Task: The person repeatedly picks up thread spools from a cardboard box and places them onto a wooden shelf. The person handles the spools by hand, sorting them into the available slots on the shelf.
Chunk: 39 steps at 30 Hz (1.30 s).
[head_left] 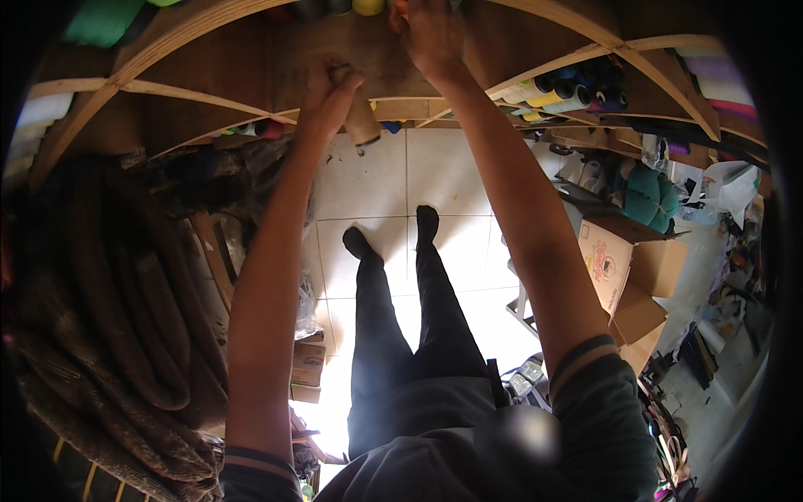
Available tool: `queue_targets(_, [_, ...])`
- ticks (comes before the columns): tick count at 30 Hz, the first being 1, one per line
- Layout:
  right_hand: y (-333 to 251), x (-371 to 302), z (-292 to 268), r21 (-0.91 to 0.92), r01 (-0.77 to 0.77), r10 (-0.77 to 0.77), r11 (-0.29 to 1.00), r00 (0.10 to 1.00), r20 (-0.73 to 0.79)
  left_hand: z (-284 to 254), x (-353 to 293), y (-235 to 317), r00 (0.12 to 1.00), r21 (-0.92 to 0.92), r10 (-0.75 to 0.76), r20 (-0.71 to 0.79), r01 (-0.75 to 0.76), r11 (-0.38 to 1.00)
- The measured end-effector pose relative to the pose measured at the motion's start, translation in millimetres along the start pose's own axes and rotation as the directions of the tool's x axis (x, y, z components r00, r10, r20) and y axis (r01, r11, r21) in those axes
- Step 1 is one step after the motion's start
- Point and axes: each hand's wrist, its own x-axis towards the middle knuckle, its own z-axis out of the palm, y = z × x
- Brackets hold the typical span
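My left hand (324, 96) is closed round a tan thread spool (362, 124), which tilts downward in front of the wooden shelf. Higher up, at the top edge of the view, my right hand (432, 42) is raised into a shelf compartment. Its fingers are curled on something orange (400, 10) that looks like a thread spool, though most of it is cut off or covered. Just left of it in the same row sits a yellow spool (368, 7).
Wooden shelf dividers (238, 105) arch across the top, with several spools (556, 94) in compartments at the right. Brown plush fabric (125, 335) hangs in folds at the left. An open cardboard box (604, 259) stands on the right. White tiles (447, 176) lie underfoot.
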Motion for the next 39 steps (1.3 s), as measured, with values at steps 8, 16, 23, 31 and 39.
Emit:
queue_targets(8, [18.7, -17.3, -5.8, -0.054, -0.071, 0.081, 0.996, 0.970, 0.229, 10.3, 74.8, 23.6, 0.851, 0.387, 0.510, 0.123, -0.514, 0.765])
queue_targets(16, [20.5, -9.2, -8.5, 0.016, 0.010, -0.010, 1.000, 0.999, 0.030, 23.8, 123.4, -5.8, 0.931, 0.202, 0.356, 0.077, -0.364, 0.909])
queue_targets(23, [19.1, -13.9, 4.8, 0.063, -0.007, 0.008, 0.998, 1.000, -0.015, 28.2, 124.8, -2.8, 0.935, 0.204, 0.340, 0.101, -0.354, 0.913])
queue_targets(31, [26.8, -30.9, 17.1, 0.091, 0.077, -0.067, 0.993, 0.992, -0.109, 35.3, 117.0, 7.8, 0.932, 0.229, 0.341, 0.125, -0.362, 0.904])
queue_targets(39, [7.2, -31.6, -44.2, -0.075, 0.023, -0.019, 0.997, 0.998, 0.054, 25.0, 56.1, 27.1, 0.893, 0.723, 0.450, 0.010, -0.317, 0.614])
